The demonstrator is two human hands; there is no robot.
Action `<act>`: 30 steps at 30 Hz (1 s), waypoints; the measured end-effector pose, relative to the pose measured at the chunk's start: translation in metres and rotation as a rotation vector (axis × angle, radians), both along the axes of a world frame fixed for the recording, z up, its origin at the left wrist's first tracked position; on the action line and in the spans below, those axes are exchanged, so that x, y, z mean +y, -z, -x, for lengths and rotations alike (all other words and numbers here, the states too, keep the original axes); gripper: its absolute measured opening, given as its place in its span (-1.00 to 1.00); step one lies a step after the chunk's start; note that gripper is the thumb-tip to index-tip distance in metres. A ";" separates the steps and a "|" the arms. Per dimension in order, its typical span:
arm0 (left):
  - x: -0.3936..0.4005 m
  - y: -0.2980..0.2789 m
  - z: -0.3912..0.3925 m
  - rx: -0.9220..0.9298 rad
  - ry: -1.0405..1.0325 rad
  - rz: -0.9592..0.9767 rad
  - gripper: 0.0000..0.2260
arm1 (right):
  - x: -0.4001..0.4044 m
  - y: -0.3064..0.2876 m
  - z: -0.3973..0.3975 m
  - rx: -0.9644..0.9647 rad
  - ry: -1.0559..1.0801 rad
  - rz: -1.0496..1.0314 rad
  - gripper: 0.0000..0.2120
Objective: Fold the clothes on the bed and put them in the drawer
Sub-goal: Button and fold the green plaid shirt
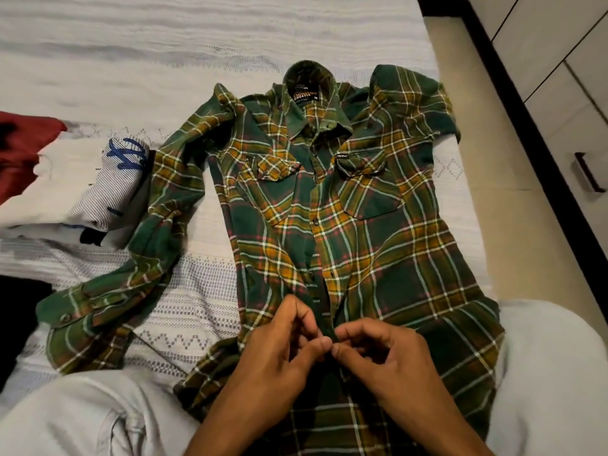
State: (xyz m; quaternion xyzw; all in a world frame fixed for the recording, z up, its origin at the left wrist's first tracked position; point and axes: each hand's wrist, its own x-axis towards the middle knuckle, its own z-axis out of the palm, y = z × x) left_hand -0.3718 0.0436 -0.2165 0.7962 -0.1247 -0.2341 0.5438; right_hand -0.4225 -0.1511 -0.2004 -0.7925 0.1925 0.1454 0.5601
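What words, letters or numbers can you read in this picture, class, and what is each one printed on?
"M": size letter on the neck label inside the shirt collar.
Orange brand line on that label: roughly "ENGINEERED", blurred, not sure; the other lines are too small to read.
"ORIGINAL", probably: small black tag on the pocket flap, barely legible.
Blue scrawl on the white garment: not readable as letters.

Pale trousers (82, 413) on person's knees, tiled floor (477, 133) beside bed

Bed (164, 44) w/ plaid shirt (378, 241), white garment (82, 192), red cloth (23, 149).
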 end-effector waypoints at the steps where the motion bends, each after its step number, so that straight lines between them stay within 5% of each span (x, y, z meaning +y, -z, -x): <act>1: 0.000 0.001 0.000 -0.006 0.000 -0.005 -0.83 | 0.000 0.000 0.000 0.000 -0.003 0.003 -0.90; 12: 0.000 -0.001 -0.007 -0.062 0.051 -0.138 -0.84 | 0.016 0.015 -0.002 -0.331 -0.129 0.298 -0.79; 24: -0.002 -0.014 -0.009 -0.041 0.112 -0.175 -0.79 | 0.021 0.020 -0.015 -0.259 -0.035 0.217 -0.80; 30: -0.001 -0.014 -0.010 -0.222 0.176 -0.264 -0.63 | 0.027 0.024 -0.018 -0.220 0.000 0.291 -0.78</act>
